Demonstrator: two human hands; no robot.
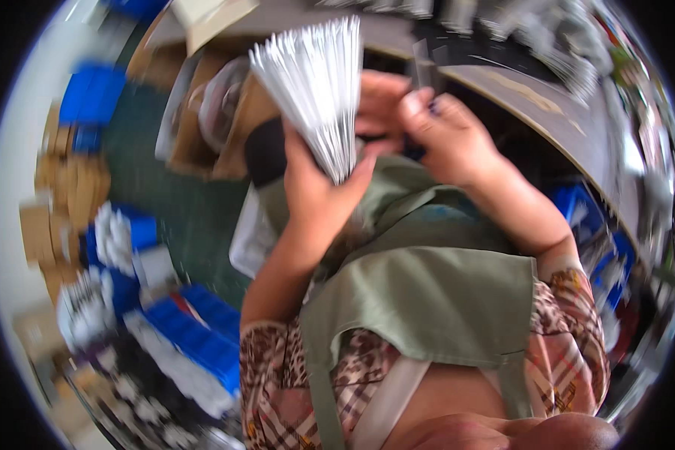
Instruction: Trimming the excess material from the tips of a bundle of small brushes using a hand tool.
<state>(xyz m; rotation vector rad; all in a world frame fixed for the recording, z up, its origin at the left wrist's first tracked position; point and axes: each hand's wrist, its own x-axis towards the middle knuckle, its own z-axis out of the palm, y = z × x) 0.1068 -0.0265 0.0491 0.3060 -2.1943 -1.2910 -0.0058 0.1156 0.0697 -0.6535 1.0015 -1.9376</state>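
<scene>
My left hand (319,184) is wrapped round the lower end of a thick bundle of thin silvery-white strips (315,82). The strips are gathered tightly at the bottom and spread out like a fan at the top; their exact kind cannot be told. To the right of the bundle, my right hand (454,139) is raised with its thumb and fingers bent together. A thin, see-through greyish strip (426,66) rises from its fingertips, blurred by motion. Other fingers (379,105) show behind the bundle's right side, partly hidden by it.
A grey-brown worktable (525,94) curves ahead and to the right, carrying more silvery pieces (562,60). Open cardboard boxes (221,112) stand ahead on the left. Farther left are stacked cartons (75,184), a blue bin (92,94) and blue trays (191,322) on the green floor.
</scene>
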